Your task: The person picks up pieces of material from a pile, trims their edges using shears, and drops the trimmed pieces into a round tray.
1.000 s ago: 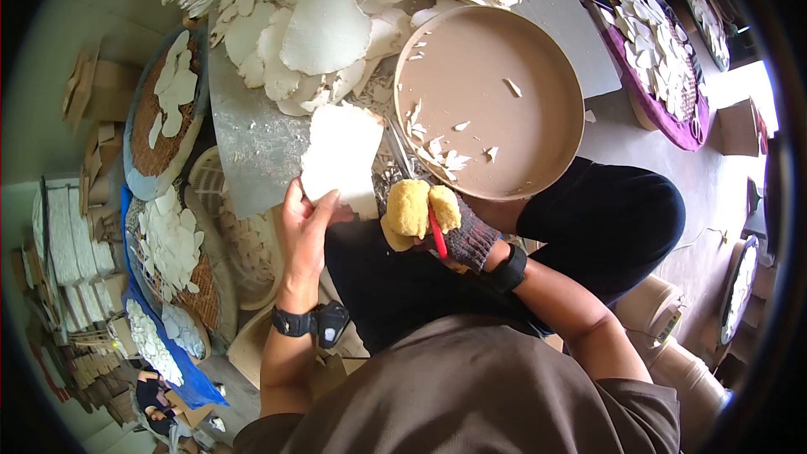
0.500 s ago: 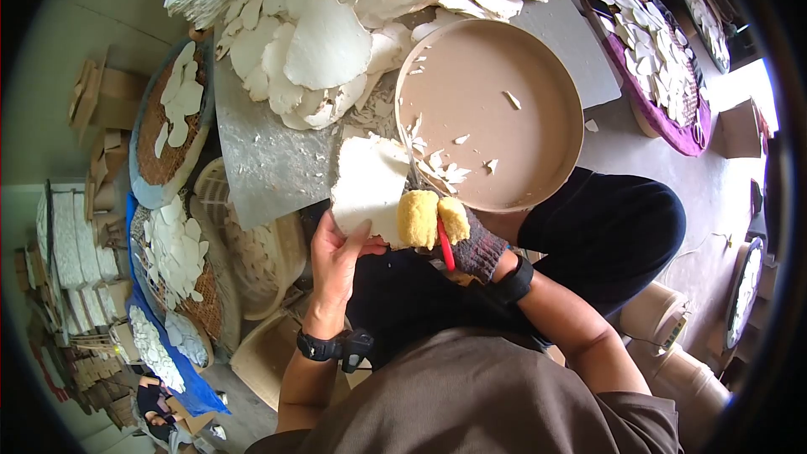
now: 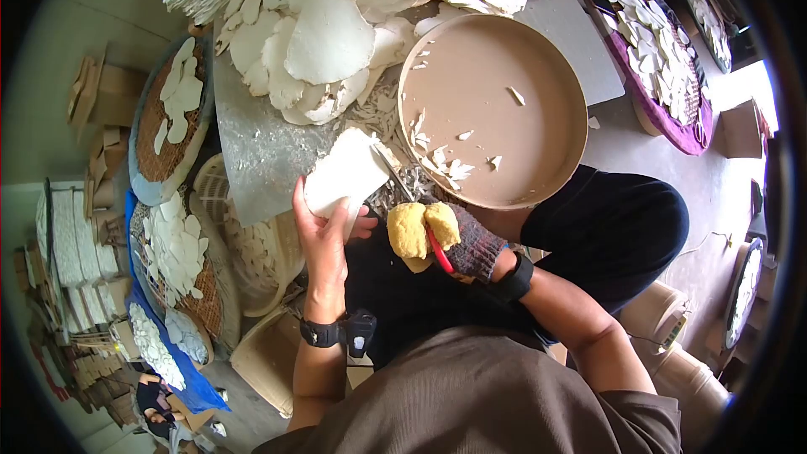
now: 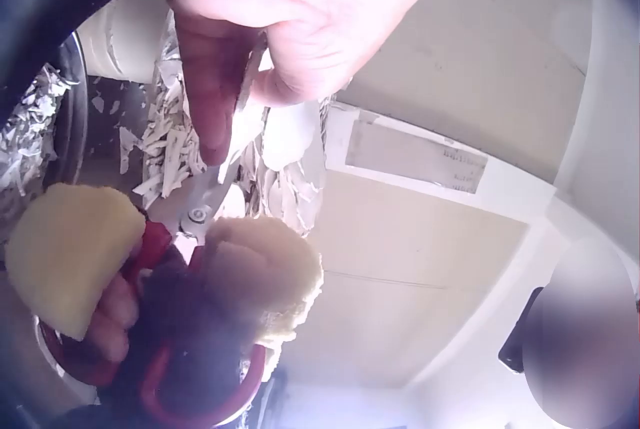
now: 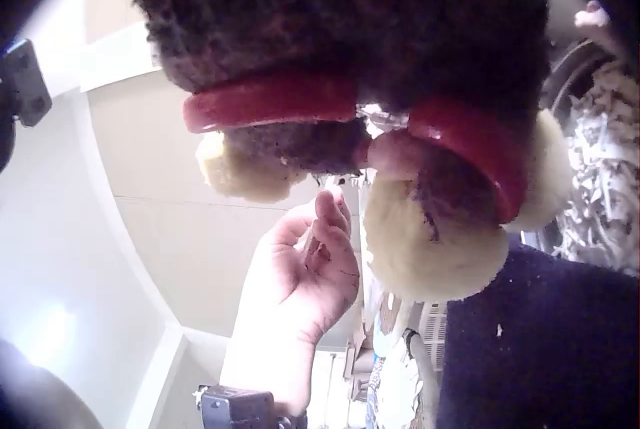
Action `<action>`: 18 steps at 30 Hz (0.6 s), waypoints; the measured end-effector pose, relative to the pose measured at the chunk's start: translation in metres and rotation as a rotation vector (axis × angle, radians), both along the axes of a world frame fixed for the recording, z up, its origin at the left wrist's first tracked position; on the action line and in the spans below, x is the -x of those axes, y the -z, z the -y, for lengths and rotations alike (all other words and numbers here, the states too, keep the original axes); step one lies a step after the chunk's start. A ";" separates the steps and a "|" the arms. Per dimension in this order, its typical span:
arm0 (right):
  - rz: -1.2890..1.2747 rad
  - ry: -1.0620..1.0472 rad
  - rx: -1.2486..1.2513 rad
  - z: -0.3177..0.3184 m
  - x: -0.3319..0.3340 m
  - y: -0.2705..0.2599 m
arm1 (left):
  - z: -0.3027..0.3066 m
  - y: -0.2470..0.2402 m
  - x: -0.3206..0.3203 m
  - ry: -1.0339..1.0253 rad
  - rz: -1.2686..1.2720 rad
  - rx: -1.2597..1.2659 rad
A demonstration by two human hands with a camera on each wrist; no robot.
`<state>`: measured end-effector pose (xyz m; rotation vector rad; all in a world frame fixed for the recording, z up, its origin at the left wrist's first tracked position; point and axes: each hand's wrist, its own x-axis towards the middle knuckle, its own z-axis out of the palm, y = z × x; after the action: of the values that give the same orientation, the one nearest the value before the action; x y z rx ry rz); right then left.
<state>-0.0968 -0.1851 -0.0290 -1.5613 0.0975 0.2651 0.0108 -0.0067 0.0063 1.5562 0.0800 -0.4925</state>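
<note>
My bare left hand (image 3: 326, 240) pinches a white sheet (image 3: 349, 170) between thumb and fingers, held tilted over the lap. My gloved right hand (image 3: 471, 244) grips red-handled scissors (image 3: 437, 250), with yellow foam pads (image 3: 409, 231) around the handles. The metal blades point up beside the sheet's right edge; whether they touch it I cannot tell. In the left wrist view, the scissors' pivot (image 4: 197, 215) shows just below the left fingers. From the right wrist, the red handles (image 5: 270, 101) loop round the gloved fingers, with the left hand (image 5: 305, 274) beyond them.
A round tan tray (image 3: 496, 101) with small scraps stands on the metal table (image 3: 269, 160). Behind it lies a heap of white sheets (image 3: 329, 38). Baskets of cut pieces (image 3: 172, 244) stand at left, and a purple-rimmed one (image 3: 647, 105) at right. Another person (image 3: 153, 403) sits lower left.
Since half a second ago my left hand has moved slightly left and up, and the sheet has turned and tilted away from the scissors. My right hand has barely shifted.
</note>
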 end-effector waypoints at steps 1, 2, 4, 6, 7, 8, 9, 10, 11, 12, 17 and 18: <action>0.034 0.007 -0.014 -0.001 0.002 0.003 | -0.001 0.001 -0.002 0.012 0.012 0.008; 0.070 0.015 -0.027 -0.002 0.002 0.005 | -0.002 0.001 -0.005 0.024 0.025 0.018; 0.079 0.027 -0.096 -0.002 0.006 0.010 | -0.006 -0.001 -0.008 0.048 0.024 0.022; 0.064 0.036 -0.125 -0.002 0.006 0.010 | -0.010 -0.007 -0.010 0.078 -0.002 0.010; 0.046 0.038 -0.120 -0.003 0.004 0.009 | -0.010 -0.007 -0.011 0.080 -0.003 0.008; 0.025 0.038 -0.116 -0.005 0.004 0.008 | -0.012 -0.007 -0.012 0.079 -0.006 0.005; 0.041 0.034 -0.118 -0.006 0.004 0.009 | -0.013 -0.007 -0.013 0.078 -0.005 0.002; 0.059 0.030 -0.119 -0.005 0.004 0.010 | -0.013 -0.008 -0.014 0.073 -0.004 -0.002; 0.074 0.029 -0.120 -0.006 0.005 0.011 | -0.014 -0.008 -0.014 0.069 -0.006 -0.008; 0.059 0.018 -0.134 -0.006 0.003 0.010 | -0.014 -0.008 -0.014 0.067 -0.007 -0.012; 0.058 0.064 -0.168 -0.006 0.003 0.005 | -0.014 -0.005 -0.013 0.039 -0.015 0.012; 0.089 0.044 -0.130 -0.004 0.003 0.004 | -0.014 -0.005 -0.012 0.033 -0.016 0.017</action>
<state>-0.1001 -0.1810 -0.0326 -1.4381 0.0441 0.1642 0.0225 0.0076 0.0110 1.5388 0.0626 -0.5301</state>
